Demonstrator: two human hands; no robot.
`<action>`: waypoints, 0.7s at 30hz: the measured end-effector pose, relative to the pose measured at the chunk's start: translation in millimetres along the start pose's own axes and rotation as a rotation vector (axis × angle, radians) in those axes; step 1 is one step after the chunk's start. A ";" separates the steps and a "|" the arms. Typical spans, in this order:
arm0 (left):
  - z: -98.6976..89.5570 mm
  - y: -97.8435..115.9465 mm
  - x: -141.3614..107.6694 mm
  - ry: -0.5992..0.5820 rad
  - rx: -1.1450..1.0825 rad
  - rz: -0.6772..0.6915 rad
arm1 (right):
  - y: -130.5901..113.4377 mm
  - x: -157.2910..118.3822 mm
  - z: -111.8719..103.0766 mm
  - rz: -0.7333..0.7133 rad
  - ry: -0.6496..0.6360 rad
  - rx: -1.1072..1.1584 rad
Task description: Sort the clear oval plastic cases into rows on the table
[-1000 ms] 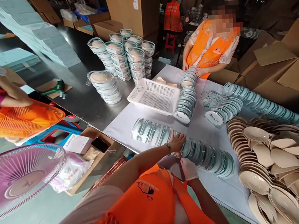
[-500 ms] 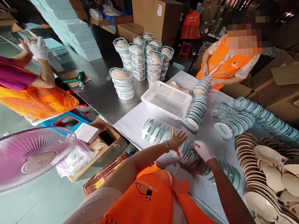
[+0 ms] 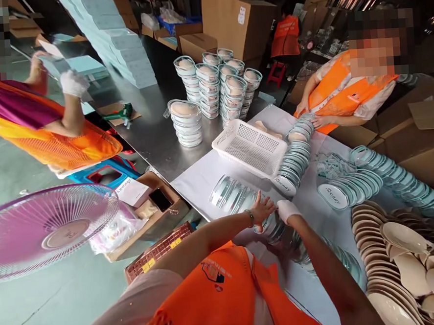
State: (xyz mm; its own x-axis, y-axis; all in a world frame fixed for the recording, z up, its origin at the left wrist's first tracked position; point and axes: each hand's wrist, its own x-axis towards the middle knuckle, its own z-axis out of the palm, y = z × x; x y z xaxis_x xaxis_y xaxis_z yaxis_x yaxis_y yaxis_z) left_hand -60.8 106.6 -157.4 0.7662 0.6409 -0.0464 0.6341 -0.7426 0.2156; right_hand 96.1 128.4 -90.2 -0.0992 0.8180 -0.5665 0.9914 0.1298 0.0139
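Row: a line of clear round lids lies on edge on the white sheet of the table, near its front edge.
Long axis: runs from upper left to lower right, passing under both hands and on toward the beige cups.
Left hand: bare, fingers spread, palm resting on the row's top.
Right hand: gloved, just right of the left hand and almost touching it; its grip seems curled over the lids, though the fingers are partly hidden.
Nearer hand: both sit at 1 spot mid-row; the free left end lies left of the left hand.
Beyond: white basket, well apart.
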 end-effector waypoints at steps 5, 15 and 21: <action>2.1 0.9 0.1 -0.010 -0.023 0.006 | -45.2 -75.8 84.9 0.058 0.033 0.068; -15.2 -29.6 -22.3 -0.008 -0.089 0.001 | -29.2 -91.5 68.8 -0.017 -0.008 0.260; -21.1 -61.2 -40.1 -0.123 -0.115 -0.126 | -19.4 3.1 -27.3 -0.175 0.126 0.300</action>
State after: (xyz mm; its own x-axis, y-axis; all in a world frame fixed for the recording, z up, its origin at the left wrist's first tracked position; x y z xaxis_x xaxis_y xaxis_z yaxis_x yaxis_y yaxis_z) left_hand -132.5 130.5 -148.2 0.6927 0.6938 -0.1972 0.7154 -0.6260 0.3106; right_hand 74.2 143.8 -69.8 -0.2608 0.8628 -0.4331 0.9373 0.1189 -0.3275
